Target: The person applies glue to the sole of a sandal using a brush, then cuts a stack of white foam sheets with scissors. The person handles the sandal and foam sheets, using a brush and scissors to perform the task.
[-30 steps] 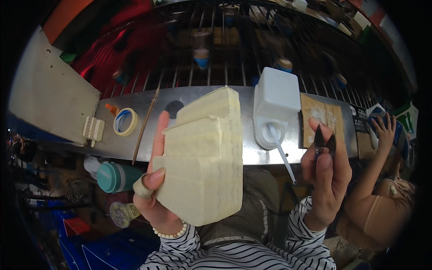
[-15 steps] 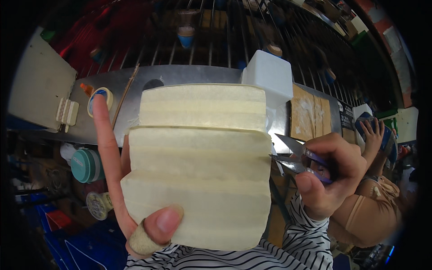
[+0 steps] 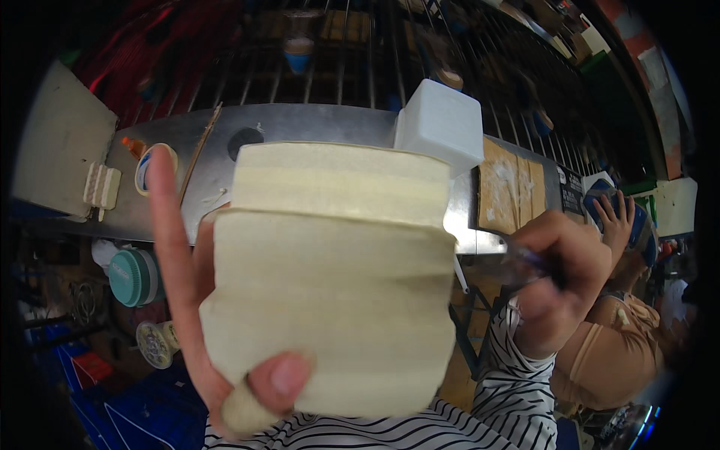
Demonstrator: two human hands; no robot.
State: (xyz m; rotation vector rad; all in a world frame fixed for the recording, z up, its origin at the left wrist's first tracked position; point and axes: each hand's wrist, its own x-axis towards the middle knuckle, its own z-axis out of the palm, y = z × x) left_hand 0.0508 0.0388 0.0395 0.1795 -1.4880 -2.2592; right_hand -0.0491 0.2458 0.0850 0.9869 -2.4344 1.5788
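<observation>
In the head view, the cream stepped piece (image 3: 330, 300) filled the centre of the frame, held up in front of the bench (image 3: 319, 124) with its broad ridged face toward the wearer. The work in hand looked like trimming or tidying its right edge, since the scissors (image 3: 521, 262), badly blurred, were just beside that edge at right of centre; whether the blades touched it could not be told. The next move seemed to call for a steady grip on the piece and a careful lining-up of the blades, so that the tips would not nick the face. The hands were apart, one on either side. The left hand (image 3: 206, 375), at lower left, was clamped on the piece, its banded thumb pressed across the lower face and its index finger stretched upward beyond the left edge; the fingers behind were hidden. The right hand (image 3: 570, 259), at right of centre, was curled around the scissors' handles, with its wrist below and the striped sleeve (image 3: 517, 390) rising from the lower edge. How far the blades were parted was lost in the blur.
</observation>
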